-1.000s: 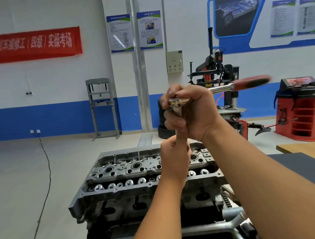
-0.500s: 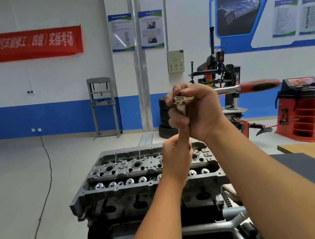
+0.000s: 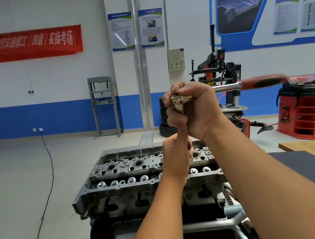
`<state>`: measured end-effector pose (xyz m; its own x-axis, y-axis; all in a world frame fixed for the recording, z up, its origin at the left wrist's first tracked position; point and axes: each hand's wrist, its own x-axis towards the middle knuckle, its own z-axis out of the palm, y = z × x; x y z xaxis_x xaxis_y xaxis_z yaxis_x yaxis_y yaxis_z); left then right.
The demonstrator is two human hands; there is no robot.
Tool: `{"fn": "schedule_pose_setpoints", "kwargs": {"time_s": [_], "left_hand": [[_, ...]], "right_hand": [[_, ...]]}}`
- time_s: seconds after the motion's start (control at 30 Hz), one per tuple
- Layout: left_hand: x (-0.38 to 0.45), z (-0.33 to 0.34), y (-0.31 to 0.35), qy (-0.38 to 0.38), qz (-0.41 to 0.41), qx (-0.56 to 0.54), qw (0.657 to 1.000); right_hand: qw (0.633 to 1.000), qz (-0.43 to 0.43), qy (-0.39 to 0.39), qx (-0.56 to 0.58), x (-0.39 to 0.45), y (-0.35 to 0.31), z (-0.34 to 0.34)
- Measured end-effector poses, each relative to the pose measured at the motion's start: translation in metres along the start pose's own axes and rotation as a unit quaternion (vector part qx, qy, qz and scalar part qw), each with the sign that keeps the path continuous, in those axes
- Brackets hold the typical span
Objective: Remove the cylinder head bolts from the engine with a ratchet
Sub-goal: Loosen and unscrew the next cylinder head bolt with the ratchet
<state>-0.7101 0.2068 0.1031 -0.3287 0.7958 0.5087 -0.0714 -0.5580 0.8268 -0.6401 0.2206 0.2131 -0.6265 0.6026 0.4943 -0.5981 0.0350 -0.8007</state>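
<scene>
The grey cylinder head sits on top of the engine on a stand, just below centre. Above its right part I hold a ratchet with a steel shaft and a red handle that points right. My right hand grips the ratchet's head and the socket under it. My left hand is curled below it, thumb up against the right hand; it seems to hold the extension, which is hidden inside the fist. No bolt is plainly visible.
A dark mat on a wooden table lies to the right. Behind stand a tyre changer, a red wheel balancer and a grey press frame. A black cable runs across the floor at left.
The ratchet's red handle has swung further right and slightly away. Both hands stay stacked over the right part of the cylinder head.
</scene>
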Motion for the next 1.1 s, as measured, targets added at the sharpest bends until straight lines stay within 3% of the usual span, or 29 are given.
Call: {"fn": "schedule_pose_setpoints", "kwargs": {"time_s": [0.13,0.27,0.33,0.4,0.5,0.6,0.7,0.83,0.9,0.97,1.03,1.1], "left_hand": [[0.001,0.0,0.001,-0.013,-0.001,0.001,1.0],[-0.003,0.0,0.003,-0.014,0.009,-0.008,1.0],[-0.004,0.001,0.004,-0.006,0.014,-0.005,1.0],[-0.004,0.001,0.005,0.004,0.012,-0.004,1.0],[-0.004,0.001,0.005,-0.002,0.007,0.007,1.0],[-0.004,0.0,0.005,-0.013,0.008,0.011,1.0],[-0.005,0.001,0.007,-0.015,0.003,0.002,1.0],[-0.007,0.003,0.011,-0.003,0.027,0.004,1.0],[-0.009,0.003,0.013,0.002,0.022,0.001,1.0],[-0.01,0.0,0.009,-0.002,0.018,0.05,0.999],[-0.008,-0.008,0.006,-0.02,0.024,0.162,0.986],[-0.004,-0.024,0.006,-0.064,0.035,0.313,0.947]], "right_hand": [[0.999,0.015,-0.01,0.041,-0.001,-0.003,-0.009],[0.984,-0.123,0.121,-0.039,-0.013,0.018,0.004],[0.966,-0.178,0.149,-0.111,-0.013,0.024,0.011],[0.974,-0.146,0.113,-0.13,-0.007,0.018,0.013],[1.0,-0.015,-0.012,-0.006,-0.001,0.001,0.001],[0.999,0.007,-0.028,0.046,0.0,-0.004,-0.01],[0.998,-0.061,0.033,0.009,-0.007,0.008,-0.004],[0.961,-0.192,0.14,-0.142,-0.013,0.024,0.007],[0.975,-0.148,0.1,-0.131,-0.007,0.018,0.007],[0.998,-0.043,-0.004,-0.04,-0.001,0.007,-0.001],[0.997,0.013,-0.063,0.033,0.003,-0.003,-0.011],[0.997,0.01,-0.064,0.048,0.002,-0.002,-0.015]]}}
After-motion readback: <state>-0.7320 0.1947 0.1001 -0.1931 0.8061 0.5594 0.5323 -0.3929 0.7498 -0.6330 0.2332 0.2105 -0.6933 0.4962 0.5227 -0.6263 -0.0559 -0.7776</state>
